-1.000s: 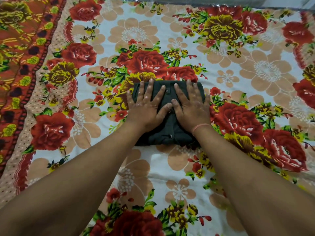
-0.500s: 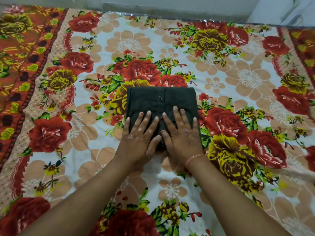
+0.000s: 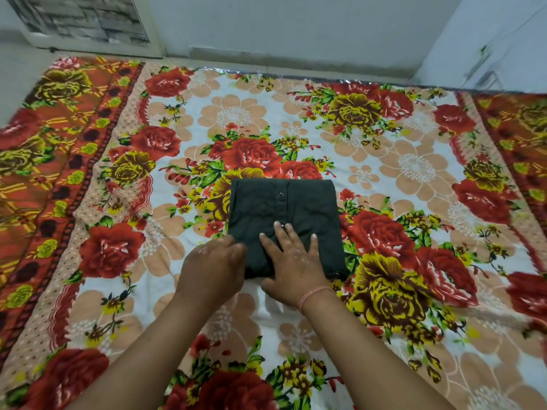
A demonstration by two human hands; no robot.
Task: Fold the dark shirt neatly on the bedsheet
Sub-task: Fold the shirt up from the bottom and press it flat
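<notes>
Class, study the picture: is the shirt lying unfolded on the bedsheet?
No: the shirt lies folded into a compact rectangle on the bedsheet, with the right hand flat on it.

dark green-black shirt [image 3: 284, 208]; red, yellow floral bedsheet [image 3: 414, 173]

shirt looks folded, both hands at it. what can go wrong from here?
1. The right hand presses flat on the near part of the dark shirt only; the far part is unpinned, so layers may spring up when it lifts.
2. The left hand is blurred at the near-left edge; a tug there could skew the stack.
3. The near-right corner by the snap juts out unevenly and may need retucking.
</notes>
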